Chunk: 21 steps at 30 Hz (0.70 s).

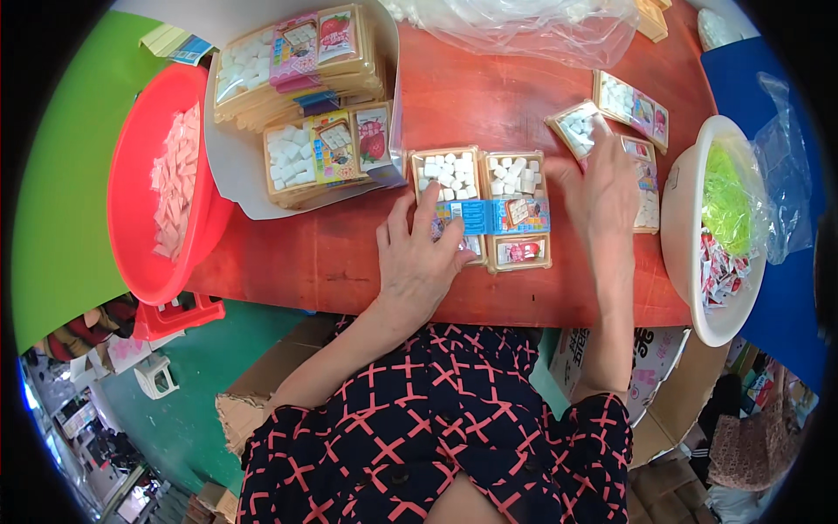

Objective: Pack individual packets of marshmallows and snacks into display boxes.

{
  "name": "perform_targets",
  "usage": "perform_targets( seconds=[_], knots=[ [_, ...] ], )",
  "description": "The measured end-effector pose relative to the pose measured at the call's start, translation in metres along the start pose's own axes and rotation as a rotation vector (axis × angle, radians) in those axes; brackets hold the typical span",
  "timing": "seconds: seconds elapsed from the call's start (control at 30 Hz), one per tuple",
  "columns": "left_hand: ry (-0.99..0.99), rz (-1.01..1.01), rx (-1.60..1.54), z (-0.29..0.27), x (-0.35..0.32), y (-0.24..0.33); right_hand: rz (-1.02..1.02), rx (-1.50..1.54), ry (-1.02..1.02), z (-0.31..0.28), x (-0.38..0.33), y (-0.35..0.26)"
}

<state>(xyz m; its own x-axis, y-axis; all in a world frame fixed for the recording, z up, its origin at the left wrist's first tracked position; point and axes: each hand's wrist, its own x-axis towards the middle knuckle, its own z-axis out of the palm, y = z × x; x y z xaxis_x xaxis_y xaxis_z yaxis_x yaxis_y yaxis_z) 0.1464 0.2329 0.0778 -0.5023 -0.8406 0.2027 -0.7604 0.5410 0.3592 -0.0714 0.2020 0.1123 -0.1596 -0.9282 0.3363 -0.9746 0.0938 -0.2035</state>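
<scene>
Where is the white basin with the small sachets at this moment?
In the head view, the white basin is at the right edge of the red table, right of the right hand and close beside a pack of white cubes.

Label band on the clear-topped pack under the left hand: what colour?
The label band looks mostly blue where it's uncovered; best seen in the head view.

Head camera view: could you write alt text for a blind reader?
A person's left hand lies over the left of two adjoining packs of white cubes on a red tabletop; the right hand is at similar packs to the right. A white box of packs and a red basin stand left, a white basin right.
</scene>
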Motion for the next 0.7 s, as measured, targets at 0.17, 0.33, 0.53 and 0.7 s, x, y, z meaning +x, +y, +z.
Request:
perform_targets(
  seconds=[0.17, 0.33, 0.53, 0.7],
  knots=[
    [0.003, 0.107, -0.014, 0.008, 0.001, -0.004, 0.125, 0.066, -0.139, 0.006, -0.06, -0.024],
    [-0.05, 0.165, 0.034, 0.01, 0.002, -0.005, 0.546, 1.015, -0.321, 0.017, -0.067, -0.027],
    [-0.08, 0.159, 0.078, 0.006, 0.001, -0.001, 0.606, 1.051, -0.269, 0.005, -0.058, -0.023],
    [-0.059, 0.115, 0.111, 0.015, 0.0, 0.007, 0.241, 0.509, -0.055, -0.018, -0.058, -0.055]
  ],
)
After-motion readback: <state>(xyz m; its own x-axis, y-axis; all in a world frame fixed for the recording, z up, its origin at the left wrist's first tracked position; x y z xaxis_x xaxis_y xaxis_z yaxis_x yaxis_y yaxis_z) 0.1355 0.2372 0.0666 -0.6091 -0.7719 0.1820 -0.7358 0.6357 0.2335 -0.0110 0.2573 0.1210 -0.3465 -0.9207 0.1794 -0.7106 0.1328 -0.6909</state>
